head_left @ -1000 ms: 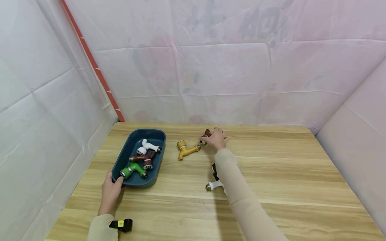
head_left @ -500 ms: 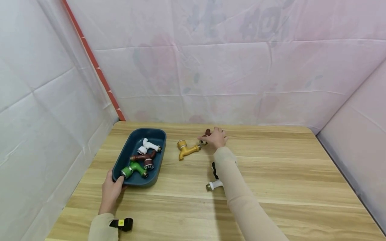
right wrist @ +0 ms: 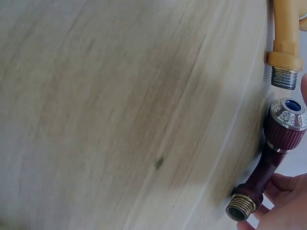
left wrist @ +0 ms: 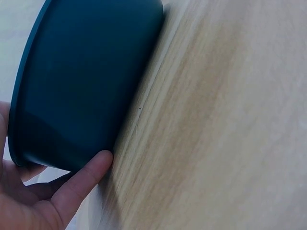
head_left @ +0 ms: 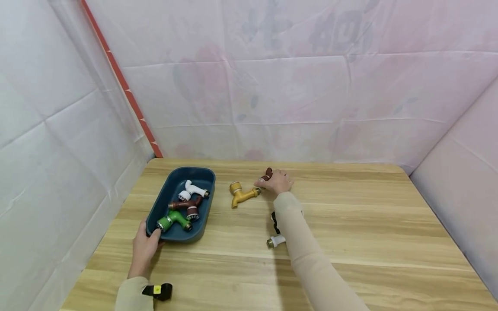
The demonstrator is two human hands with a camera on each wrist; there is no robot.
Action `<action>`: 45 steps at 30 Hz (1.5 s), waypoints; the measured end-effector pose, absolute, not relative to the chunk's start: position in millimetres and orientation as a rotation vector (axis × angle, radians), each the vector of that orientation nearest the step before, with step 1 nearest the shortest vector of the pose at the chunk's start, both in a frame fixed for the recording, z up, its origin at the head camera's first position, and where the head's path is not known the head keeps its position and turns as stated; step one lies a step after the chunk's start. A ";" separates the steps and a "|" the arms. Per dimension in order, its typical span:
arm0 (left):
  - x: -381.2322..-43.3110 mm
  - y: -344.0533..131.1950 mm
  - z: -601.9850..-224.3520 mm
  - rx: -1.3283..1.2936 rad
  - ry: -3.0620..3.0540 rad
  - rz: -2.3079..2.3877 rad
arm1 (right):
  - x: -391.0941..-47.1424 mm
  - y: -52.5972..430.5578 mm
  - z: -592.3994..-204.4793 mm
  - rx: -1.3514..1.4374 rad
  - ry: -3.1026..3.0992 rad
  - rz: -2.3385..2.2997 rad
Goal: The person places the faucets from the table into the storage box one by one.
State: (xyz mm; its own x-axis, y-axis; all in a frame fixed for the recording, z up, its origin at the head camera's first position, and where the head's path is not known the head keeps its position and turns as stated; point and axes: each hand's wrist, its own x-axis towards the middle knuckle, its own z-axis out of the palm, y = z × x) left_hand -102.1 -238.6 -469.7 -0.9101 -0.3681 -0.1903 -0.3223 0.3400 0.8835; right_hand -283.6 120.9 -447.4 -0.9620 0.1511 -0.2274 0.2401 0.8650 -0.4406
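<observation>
My left hand (head_left: 144, 248) grips the near left corner of a dark blue plastic tub (head_left: 206, 218), thumb over its rim. Seen from the left wrist, its fingers (left wrist: 82, 184) lie along the tub's outer wall (left wrist: 86, 91). Toward the back of the table, my right hand (head_left: 278, 181) holds a dark red faucet (head_left: 268, 173) between thumb and fingers. The right wrist view shows this faucet's ribbed handle (right wrist: 284, 136) and threaded brass end (right wrist: 241, 207). Just left of that hand lies a yellow faucet (head_left: 243, 195), its threaded end close to the red one.
Inside the tub are a white faucet (head_left: 193, 189), a brown-red faucet (head_left: 186, 204) and a green faucet (head_left: 177, 218). Another white faucet (head_left: 277, 241) lies partly hidden under my right forearm. A cloth wall (head_left: 272, 108) stands behind the wooden table (head_left: 369, 224).
My right thumb and fingers have closed in around the dark red faucet; the hand has lowered slightly. The left hand and the tub stay in place.
</observation>
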 end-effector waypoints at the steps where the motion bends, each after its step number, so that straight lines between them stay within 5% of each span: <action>1: -102.1 -238.5 -470.1 0.649 -2.537 -1.651 | -283.2 120.6 -447.9 0.307 2.852 -0.710; 45: -102.1 -239.3 -472.0 0.621 -2.536 -1.668 | -285.3 124.2 -456.0 0.335 2.925 -0.837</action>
State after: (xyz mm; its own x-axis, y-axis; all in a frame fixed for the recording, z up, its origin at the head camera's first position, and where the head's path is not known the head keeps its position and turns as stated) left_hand -102.1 -239.3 -472.0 -0.9187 -0.3513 -0.1806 -0.3050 0.3403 0.8895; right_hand -285.3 124.2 -456.0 -0.9729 0.1866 -0.1365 0.2305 0.8268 -0.5131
